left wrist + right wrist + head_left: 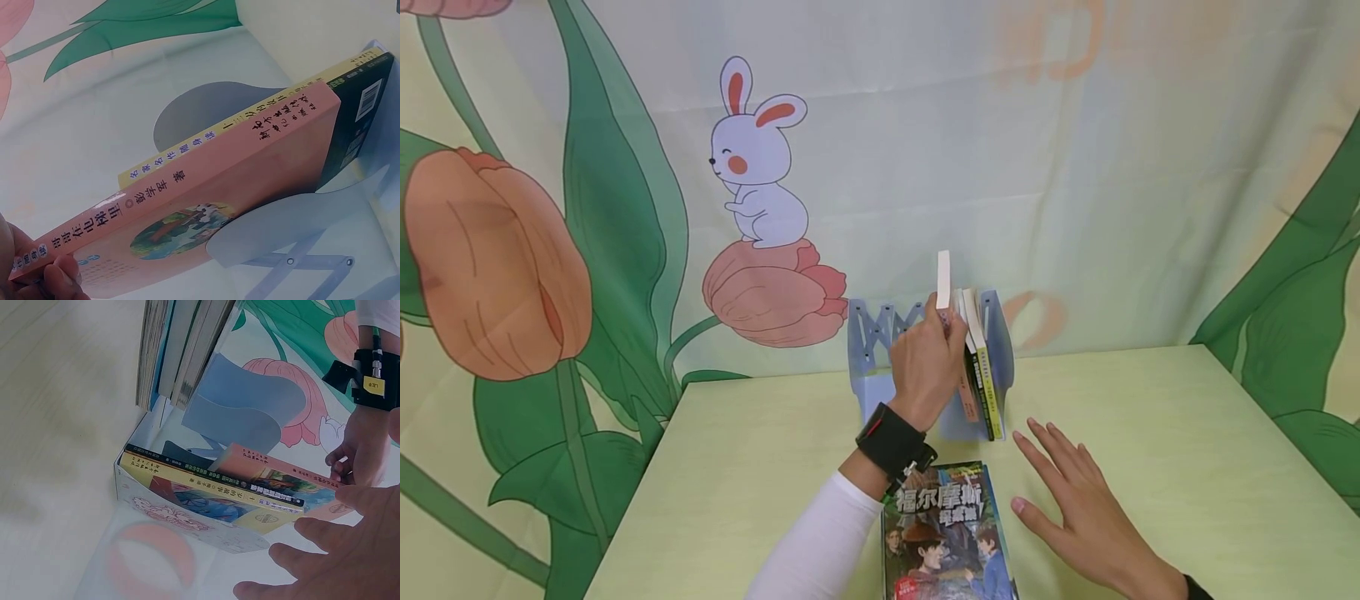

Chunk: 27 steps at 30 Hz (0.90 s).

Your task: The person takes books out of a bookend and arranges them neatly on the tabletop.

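My left hand (923, 358) pinches the top end of a pink book (250, 169) with an oval picture on its cover. The book stands slanted inside a blue expandable bookend (1002, 333), its lower end down among the other books. Right beside it lean a yellow-spined book (244, 514) and a black-spined book (187, 469), against the bookend's right panel. My right hand (1078, 504) is held over the table to the right of the books, fingers spread and holding nothing.
In front of the bookend, a stack of books (955, 521) with an illustrated cover lies on the pale green table (1150, 417). Behind the table hangs a cloth backdrop (887, 167) printed with tulips and a rabbit.
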Motion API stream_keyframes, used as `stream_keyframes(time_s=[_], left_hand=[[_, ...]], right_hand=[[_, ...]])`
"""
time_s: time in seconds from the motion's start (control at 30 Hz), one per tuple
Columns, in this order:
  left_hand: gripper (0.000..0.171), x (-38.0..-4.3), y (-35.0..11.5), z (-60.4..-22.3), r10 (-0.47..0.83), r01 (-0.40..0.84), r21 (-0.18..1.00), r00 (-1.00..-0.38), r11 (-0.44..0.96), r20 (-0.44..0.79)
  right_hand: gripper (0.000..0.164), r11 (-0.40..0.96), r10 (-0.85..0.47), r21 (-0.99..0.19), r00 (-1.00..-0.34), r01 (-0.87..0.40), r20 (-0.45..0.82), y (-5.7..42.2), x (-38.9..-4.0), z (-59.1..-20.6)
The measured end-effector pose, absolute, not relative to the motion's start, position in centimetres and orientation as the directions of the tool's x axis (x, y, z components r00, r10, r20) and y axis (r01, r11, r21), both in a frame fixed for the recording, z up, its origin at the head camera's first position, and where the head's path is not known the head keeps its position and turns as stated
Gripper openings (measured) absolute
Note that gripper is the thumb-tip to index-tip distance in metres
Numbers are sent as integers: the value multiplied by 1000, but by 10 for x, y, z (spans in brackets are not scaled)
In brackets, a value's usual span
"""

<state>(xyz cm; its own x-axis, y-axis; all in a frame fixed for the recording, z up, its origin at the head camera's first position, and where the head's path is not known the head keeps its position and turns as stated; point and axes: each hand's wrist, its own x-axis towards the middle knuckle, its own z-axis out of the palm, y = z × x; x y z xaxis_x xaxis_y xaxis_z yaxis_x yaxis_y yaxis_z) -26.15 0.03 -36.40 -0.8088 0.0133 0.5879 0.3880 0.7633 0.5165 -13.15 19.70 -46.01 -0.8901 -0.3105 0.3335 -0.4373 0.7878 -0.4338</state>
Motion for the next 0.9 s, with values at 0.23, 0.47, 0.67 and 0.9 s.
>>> stream_keyframes(time_s=[0.23, 0.47, 0.67, 0.9], left_hand=[[49, -261, 0, -358, 9, 399, 521, -800, 755, 600], [47, -260, -1, -356, 11, 413, 518, -790, 749, 613], [44, -260, -3, -353, 10, 425, 515, -778, 744, 628], [46, -259, -4, -348, 4, 422, 496, -764, 759, 645]], right_hand=[[71, 787, -311, -433, -889, -439, 336, 197, -132, -461], [71, 787, -309, -437, -891, -436, 333, 196, -132, -460], [71, 786, -305, -443, -894, -431, 327, 196, -131, -460], [71, 786, -307, -439, -891, -435, 333, 196, -131, -460]])
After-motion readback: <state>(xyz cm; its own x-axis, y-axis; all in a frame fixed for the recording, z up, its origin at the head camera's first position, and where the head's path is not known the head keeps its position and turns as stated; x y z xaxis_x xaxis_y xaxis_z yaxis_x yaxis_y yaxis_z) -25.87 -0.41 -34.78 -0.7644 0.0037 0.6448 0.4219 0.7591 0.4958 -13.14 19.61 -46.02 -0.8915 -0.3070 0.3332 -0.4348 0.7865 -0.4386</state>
